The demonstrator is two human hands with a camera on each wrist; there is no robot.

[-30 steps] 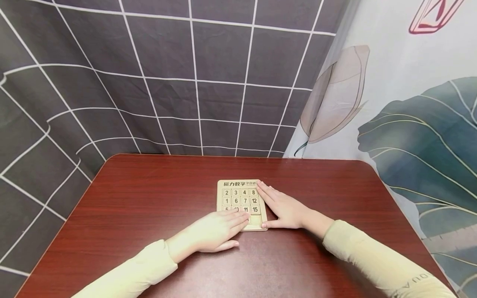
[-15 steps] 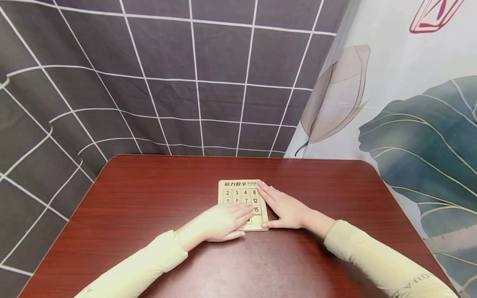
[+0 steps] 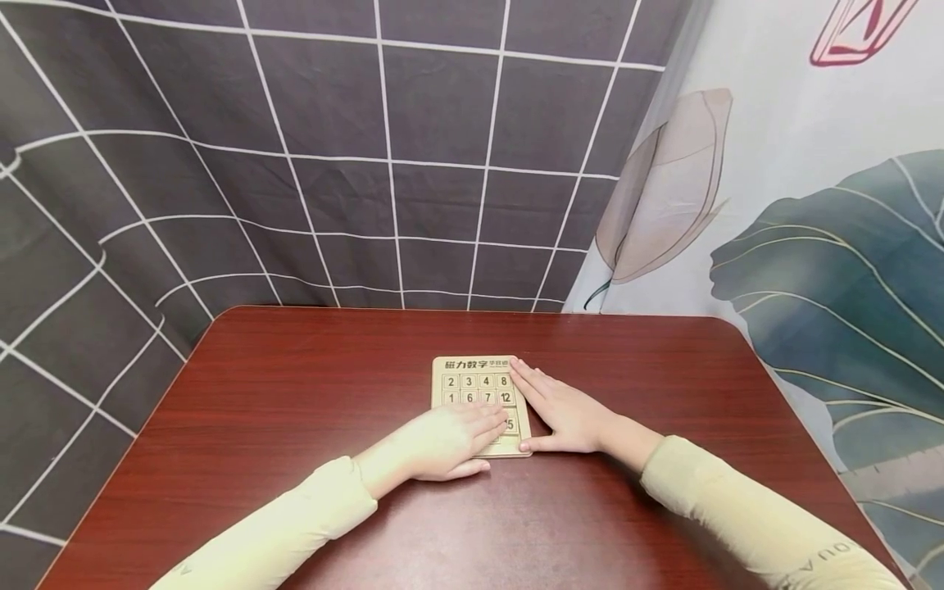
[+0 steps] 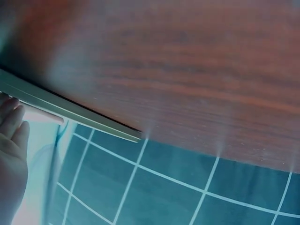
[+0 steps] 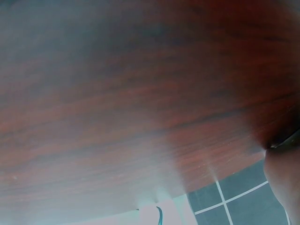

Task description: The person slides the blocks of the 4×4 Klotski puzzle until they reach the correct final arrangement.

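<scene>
A pale sliding number puzzle (image 3: 437, 370) lies flat on the table in the head view, with printed characters along its top. My left hand (image 3: 448, 442) lies over the lower rows of tiles, its fingers straight and reaching right. Those fingertips touch the tile marked 15 (image 3: 510, 425), which sits partway into the gap below. Against the puzzle's right edge rests my right hand (image 3: 564, 416), fingers straight at the top right corner and thumb at the bottom right. The left hand hides several lower tiles. In the left wrist view, the puzzle's edge (image 4: 84, 110) appears beside the fingers (image 4: 11, 126).
The puzzle rests on a reddish-brown wooden table (image 3: 310, 369) with rounded far corners. Behind it hangs a dark grey curtain (image 3: 435, 197) with white grid lines. A pale leaf-print curtain (image 3: 796, 287) hangs at the right.
My left hand has moved right and slightly up over the puzzle. The 15 tile has slid down from its row. My right hand has stayed in place.
</scene>
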